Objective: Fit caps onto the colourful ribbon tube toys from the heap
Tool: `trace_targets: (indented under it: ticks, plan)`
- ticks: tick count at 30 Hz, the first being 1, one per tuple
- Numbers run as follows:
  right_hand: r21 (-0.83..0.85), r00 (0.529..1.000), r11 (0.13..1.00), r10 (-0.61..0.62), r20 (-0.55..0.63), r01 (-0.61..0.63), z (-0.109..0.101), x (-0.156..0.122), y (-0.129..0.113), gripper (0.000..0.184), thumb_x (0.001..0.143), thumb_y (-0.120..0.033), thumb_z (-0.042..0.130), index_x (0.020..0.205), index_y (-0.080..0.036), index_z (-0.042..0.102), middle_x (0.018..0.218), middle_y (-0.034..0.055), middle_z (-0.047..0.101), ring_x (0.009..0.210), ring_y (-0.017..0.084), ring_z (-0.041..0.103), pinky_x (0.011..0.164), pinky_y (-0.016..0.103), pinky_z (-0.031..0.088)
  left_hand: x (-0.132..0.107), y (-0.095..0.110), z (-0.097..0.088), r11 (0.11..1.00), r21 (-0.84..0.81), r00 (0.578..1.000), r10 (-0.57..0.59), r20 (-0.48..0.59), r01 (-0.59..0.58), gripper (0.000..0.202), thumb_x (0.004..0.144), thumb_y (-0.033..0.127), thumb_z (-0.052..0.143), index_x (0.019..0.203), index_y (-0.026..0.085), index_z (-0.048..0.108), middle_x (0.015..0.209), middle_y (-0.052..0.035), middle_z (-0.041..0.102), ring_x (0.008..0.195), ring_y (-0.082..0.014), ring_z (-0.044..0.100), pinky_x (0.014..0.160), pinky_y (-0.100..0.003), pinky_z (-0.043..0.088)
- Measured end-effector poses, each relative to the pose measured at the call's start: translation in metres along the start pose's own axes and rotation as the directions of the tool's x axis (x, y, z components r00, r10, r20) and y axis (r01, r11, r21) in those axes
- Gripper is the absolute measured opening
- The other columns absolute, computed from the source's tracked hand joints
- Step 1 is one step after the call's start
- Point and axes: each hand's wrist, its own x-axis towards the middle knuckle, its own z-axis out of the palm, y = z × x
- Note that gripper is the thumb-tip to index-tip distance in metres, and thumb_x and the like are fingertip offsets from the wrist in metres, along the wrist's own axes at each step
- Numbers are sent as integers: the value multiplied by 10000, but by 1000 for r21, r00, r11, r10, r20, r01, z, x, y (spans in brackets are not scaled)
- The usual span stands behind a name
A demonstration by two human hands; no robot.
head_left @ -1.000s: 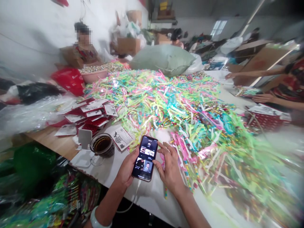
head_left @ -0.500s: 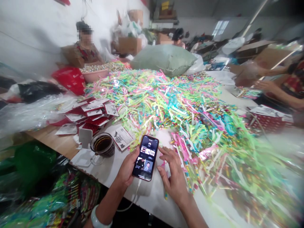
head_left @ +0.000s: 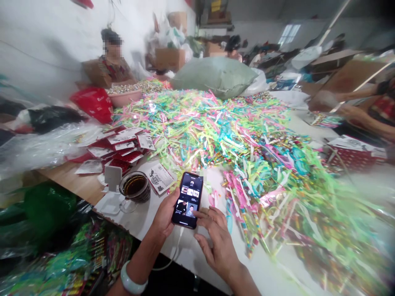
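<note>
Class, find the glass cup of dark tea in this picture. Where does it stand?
The glass cup stands on the table's near left edge, just left of the phone held in the left hand, beside a small white block.

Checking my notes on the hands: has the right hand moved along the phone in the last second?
Yes. The right hand slid from beside the phone's upper half toward its lower end.

Packing workshop: ribbon heap [head_left: 247,135], cardboard boxes [head_left: 168,57], co-workers

Low in the frame, the left hand [head_left: 166,213] grips a lit phone [head_left: 188,200]; the right hand [head_left: 217,242] touches its lower edge.
</note>
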Motion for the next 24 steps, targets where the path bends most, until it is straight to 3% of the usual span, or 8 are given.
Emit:
trace_targets:
  ticks: [5, 12, 19, 24]
  plan:
    - [-57, 969, 976, 202, -141, -212, -8, 21, 13, 324, 858, -296, 554, 1154, -216, 449, 1360, 79, 483, 1280, 253, 358, 1030, 504, 363, -4, 1, 5, 1000, 11, 1000, -20, 12, 20, 449, 839, 443, 572, 1183, 154, 568, 962, -102, 679, 786, -200, 641, 685, -308, 521]
    - [-145, 979, 973, 159, -130, -177, -9, 38, 25, 308, 855, -313, 561, 1132, -215, 471, 1333, 90, 512, 1252, 270, 394, 1024, 532, 370, -7, 0, 9, 998, 45, 998, -46, 43, 44, 471, 841, 460, 565, 1203, 159, 561, 937, -101, 697, 750, -194, 651, 685, -293, 501]
    - [-99, 969, 979, 160, -186, -181, -13, 24, 20, 315, 855, -301, 558, 1140, -211, 459, 1339, 94, 504, 1276, 268, 376, 1049, 549, 332, -4, -3, 5, 998, 57, 999, -39, 5, 38, 503, 818, 469, 594, 1208, 153, 559, 959, -114, 696, 740, -203, 647, 655, -302, 495]
    - [-87, 975, 983, 145, -169, -161, -14, 17, 19, 284, 852, -276, 562, 1109, -199, 468, 1314, 99, 525, 1263, 255, 385, 1028, 521, 371, -2, -3, 4, 996, 91, 1000, -24, -10, 25, 501, 816, 488, 584, 1153, 117, 592, 986, -133, 692, 780, -221, 652, 667, -301, 489]
